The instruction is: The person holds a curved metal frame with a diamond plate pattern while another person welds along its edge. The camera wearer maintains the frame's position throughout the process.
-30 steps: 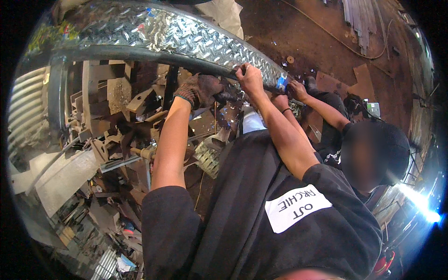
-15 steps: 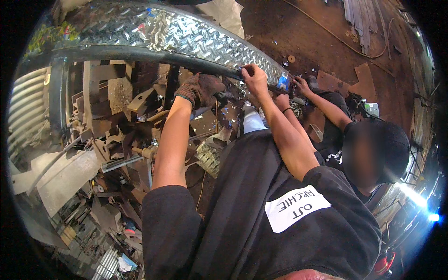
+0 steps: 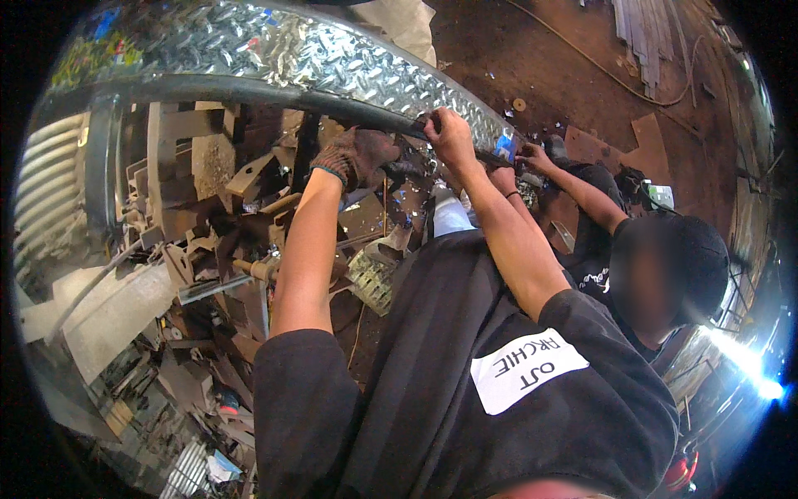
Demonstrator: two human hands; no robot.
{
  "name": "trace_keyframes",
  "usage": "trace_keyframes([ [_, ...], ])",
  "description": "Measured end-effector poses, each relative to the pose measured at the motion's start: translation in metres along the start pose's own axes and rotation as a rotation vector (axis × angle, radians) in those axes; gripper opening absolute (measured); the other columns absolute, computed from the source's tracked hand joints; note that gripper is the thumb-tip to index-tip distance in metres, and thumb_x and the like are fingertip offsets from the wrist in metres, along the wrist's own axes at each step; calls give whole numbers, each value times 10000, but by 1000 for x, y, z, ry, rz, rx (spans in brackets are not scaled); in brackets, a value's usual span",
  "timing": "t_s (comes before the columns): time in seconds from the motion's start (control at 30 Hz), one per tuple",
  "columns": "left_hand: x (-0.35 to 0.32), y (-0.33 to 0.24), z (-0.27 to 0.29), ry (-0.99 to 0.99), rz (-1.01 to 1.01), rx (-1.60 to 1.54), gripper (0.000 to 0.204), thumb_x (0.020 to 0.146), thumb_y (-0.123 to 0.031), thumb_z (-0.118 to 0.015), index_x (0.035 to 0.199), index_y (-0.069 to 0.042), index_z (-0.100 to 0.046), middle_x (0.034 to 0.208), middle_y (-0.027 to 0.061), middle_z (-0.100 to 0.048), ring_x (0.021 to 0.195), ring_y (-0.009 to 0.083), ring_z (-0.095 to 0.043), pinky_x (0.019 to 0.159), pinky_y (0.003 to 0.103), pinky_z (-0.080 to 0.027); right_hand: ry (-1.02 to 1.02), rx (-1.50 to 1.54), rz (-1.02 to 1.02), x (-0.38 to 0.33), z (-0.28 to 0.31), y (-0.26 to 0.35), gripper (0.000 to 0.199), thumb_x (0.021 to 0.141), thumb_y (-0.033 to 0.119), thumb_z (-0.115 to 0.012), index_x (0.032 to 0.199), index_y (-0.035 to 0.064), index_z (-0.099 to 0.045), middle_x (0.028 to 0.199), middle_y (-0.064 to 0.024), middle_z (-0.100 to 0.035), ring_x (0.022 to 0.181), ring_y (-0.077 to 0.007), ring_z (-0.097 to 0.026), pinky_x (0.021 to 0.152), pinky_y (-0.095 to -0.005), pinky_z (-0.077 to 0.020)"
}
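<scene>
A long diamond-pattern metal plate point(image 3: 332, 62) with a dark steel bar point(image 3: 249, 93) along its near edge crosses the upper view. My left hand point(image 3: 359, 156), in a brown knitted glove, is closed just below that bar. Something dark shows beside its fingers, too unclear to name. Bare, my right hand point(image 3: 454, 140) is at the bar's edge farther right, thumb and fingers pinched together. What lies between those fingertips is too small to make out. A blue patch point(image 3: 504, 147) marks the plate's right end, near a co-worker's hand point(image 3: 534, 158).
The co-worker in a black cap point(image 3: 690, 266) crouches close on my right. Scrap metal pieces point(image 3: 199, 249) and a pale bent sheet point(image 3: 116, 316) lie to the left. A hose point(image 3: 582, 62) runs over the brown floor. Bright light point(image 3: 771, 389) glares at far right.
My right hand has shifted slightly left and up along the bar. My left hand stays closed in almost the same place. The co-worker's hand has moved slightly toward the blue patch.
</scene>
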State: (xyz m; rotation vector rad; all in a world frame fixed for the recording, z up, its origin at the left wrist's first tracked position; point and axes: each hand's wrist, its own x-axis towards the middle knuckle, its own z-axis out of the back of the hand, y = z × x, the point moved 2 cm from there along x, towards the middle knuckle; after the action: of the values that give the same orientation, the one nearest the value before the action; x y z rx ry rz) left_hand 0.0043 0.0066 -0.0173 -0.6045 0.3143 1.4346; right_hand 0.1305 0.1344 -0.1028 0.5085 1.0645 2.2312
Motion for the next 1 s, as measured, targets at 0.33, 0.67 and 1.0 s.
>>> trace_keyframes([
  [0.33, 4, 0, -2, 37, -9, 0, 299, 661, -206, -669, 934, -90, -632, 970, 146, -643, 985, 325, -615, 870, 409, -506, 34, 129, -71, 1, -2, -6, 178, 823, 148, -619, 888, -12, -573, 853, -231, -621, 818, -397, -607, 736, -449, -484],
  [0.67, 0, -5, 7, 31, 5, 0, 293, 637, -216, -695, 901, -97, -657, 986, 148, -646, 971, 304, -626, 850, 410, -512, -73, 172, -20, -10, 1, -6, 127, 813, 105, -684, 897, 14, -659, 803, -155, -660, 752, -273, -663, 686, -354, -506],
  [1.0, 3, 0, 0, 13, -10, -17, 287, 621, -210, -709, 877, -91, -659, 956, 146, -650, 961, 313, -631, 839, 407, -516, 11, 28, 38, -3, -3, -3, 148, 859, 118, -618, 921, -9, -573, 882, -194, -621, 839, -377, -603, 735, -432, -475],
])
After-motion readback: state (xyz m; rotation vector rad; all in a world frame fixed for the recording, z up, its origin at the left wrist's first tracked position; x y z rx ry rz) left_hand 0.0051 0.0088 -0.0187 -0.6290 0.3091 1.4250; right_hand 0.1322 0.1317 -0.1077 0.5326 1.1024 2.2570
